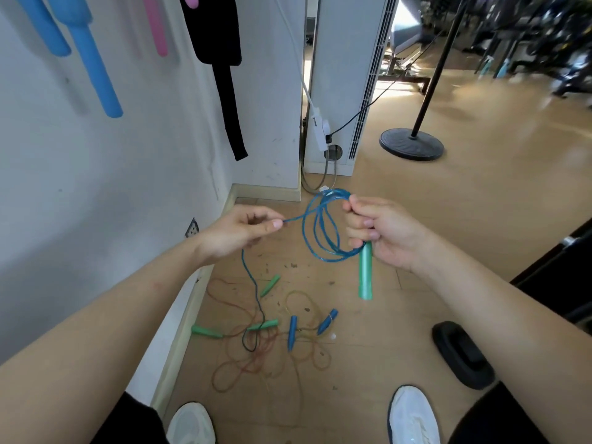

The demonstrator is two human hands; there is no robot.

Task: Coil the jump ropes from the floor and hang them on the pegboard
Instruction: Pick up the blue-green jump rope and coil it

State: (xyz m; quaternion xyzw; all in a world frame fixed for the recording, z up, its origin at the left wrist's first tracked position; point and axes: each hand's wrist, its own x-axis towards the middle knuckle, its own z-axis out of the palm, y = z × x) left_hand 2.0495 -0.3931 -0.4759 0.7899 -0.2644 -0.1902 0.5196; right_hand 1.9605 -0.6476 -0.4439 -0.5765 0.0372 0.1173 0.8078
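In the head view, the right hand (pixel 381 232) is curled round a gathered coil of the blue jump rope (pixel 323 229), with several loops bunched at its fingertips; the same hand also grips the top of a green handle (pixel 365 274), which hangs straight down below the fist. The left hand (pixel 240 232) pinches a single strand of that rope between thumb and forefinger, just beside the coil, with the other fingers tucked in; from this hand the strand drops to the wooden floor (pixel 416 219), where it ends in a small loop near another green handle (pixel 264 325). More ropes lie tangled on the floor between the person's white shoes (pixel 413 418) and the skirting: a thin red rope (pixel 243 366), a yellowish one (pixel 301 299), two blue handles (pixel 292 333) and two further green handles (pixel 206 331). On the white wall (pixel 96 187) to the left hang blue foam grips (pixel 96 65), a pink one (pixel 155 27) and a black strap (pixel 224 75); a black round stand base (pixel 411 144) sits well apart on the floor.
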